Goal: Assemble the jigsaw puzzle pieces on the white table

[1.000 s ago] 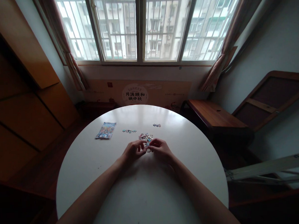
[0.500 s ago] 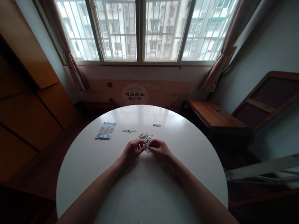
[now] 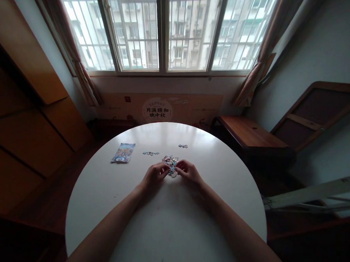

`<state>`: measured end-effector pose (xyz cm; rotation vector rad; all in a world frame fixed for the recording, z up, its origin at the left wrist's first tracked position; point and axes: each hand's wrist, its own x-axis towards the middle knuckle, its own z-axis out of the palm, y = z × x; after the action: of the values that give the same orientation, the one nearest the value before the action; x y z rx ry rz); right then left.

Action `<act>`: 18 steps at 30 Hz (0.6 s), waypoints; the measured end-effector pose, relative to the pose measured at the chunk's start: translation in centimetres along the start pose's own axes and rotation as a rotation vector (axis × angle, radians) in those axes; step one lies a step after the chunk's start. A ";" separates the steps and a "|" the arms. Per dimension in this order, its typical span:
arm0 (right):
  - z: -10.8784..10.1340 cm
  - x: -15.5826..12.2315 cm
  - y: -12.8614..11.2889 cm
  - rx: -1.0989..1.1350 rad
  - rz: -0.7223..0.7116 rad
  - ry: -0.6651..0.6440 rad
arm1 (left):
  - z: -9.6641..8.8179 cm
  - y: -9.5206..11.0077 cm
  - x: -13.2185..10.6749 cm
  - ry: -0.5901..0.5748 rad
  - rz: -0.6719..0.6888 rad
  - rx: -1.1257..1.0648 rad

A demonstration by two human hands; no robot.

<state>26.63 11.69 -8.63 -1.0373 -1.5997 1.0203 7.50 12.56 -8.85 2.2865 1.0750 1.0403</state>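
Small jigsaw pieces lie in a loose pile point(image 3: 171, 161) near the middle of the white round table. At the pile's left edge is my left hand point(image 3: 156, 174), its thumb and fingers drawn together in a pinch. My right hand point(image 3: 189, 171) curls in from the right side, thumb and forefinger close together over the pieces. Whatever sits between the fingertips of either hand is too small to make out. Behind the pile are a short strip of joined-looking pieces point(image 3: 150, 153) on the left and a smaller cluster point(image 3: 183, 146) on the right.
A colourful printed packet or sheet point(image 3: 123, 153) lies on the left of the white table point(image 3: 168, 225). Beyond the table's right edge stands a low wooden bench or table point(image 3: 251, 133). Cabinets point(image 3: 54, 121) are at the left, and a barred window is ahead.
My right hand has shifted slightly up and away from my left, uncovering more of the pile between them. My left hand stays nearly in place.
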 end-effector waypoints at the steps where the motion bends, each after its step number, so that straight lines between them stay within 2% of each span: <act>1: -0.1 0.0 0.0 -0.054 -0.016 0.010 | 0.0 0.0 0.0 0.002 -0.001 0.004; 6: -0.1 -0.2 0.0 -0.176 -0.022 0.004 | 0.1 0.0 0.0 -0.004 -0.017 0.025; 18: -0.1 -0.2 0.1 -0.202 -0.037 -0.030 | -0.2 0.4 -0.1 -0.035 -0.004 0.020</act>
<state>26.78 11.51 -8.73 -1.1269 -1.7678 0.8658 7.50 12.27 -8.54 2.3088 1.0800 0.9886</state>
